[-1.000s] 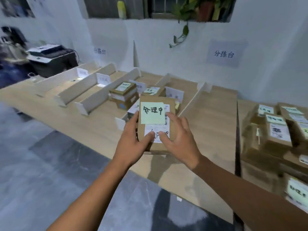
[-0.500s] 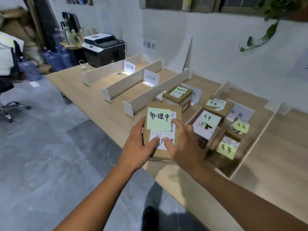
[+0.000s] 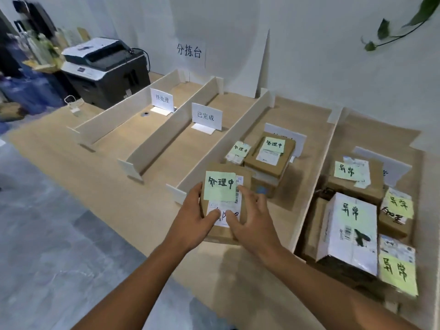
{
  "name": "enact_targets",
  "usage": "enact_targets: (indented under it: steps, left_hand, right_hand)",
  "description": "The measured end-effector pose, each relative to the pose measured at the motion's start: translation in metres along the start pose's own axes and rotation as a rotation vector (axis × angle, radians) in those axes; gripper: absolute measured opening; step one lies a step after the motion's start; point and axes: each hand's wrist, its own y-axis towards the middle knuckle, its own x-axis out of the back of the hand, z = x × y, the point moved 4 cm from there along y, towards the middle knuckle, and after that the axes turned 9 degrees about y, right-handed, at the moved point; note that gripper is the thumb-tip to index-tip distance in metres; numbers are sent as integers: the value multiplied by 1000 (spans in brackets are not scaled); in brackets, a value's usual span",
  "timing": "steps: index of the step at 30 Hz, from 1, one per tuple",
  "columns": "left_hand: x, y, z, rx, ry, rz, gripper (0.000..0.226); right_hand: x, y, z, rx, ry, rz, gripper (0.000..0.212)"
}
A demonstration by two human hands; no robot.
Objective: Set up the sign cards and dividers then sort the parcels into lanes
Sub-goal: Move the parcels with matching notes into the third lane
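Table (image 3: 71,167) dividers (image 3: 238,139) up, sorting underway: left hand (image 3: 190,217) and right hand (image 3: 254,222) grip parcel (image 3: 220,186); next, lower into 处理中 lane (image 3: 297,198).

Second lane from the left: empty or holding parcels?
Empty. Only a white sign card stands in it; no parcels lie between the dividers.

Dim, even light; soft blur, wide-angle bending at edges.

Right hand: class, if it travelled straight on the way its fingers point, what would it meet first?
The right hand grips the parcel, fingers aimed forward-left. Carried on, it would probably meet the white divider first, though the small parcel beside it may be nearer; depth is unclear.
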Motion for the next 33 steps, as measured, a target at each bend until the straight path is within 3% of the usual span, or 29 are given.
enact_targets:
  steps: [11, 19, 27, 33]
  left_hand:
    - [-18, 191, 102, -30, -11, 325, 71]
    - [-48, 252, 154, 101, 66, 539, 73]
    - [-58, 253, 153, 153, 150, 527, 63]
    - [-37, 218, 65, -201, 406, 304, 74]
  right_hand:
    - [-95, 120, -68, -302, -77, -215, 71]
    - [-141, 161, -114, -463, -112, -199, 68]
    - [-148, 156, -124, -441, -135, -214, 67]
    - [-76, 118, -74, -325, -115, -332, 69]
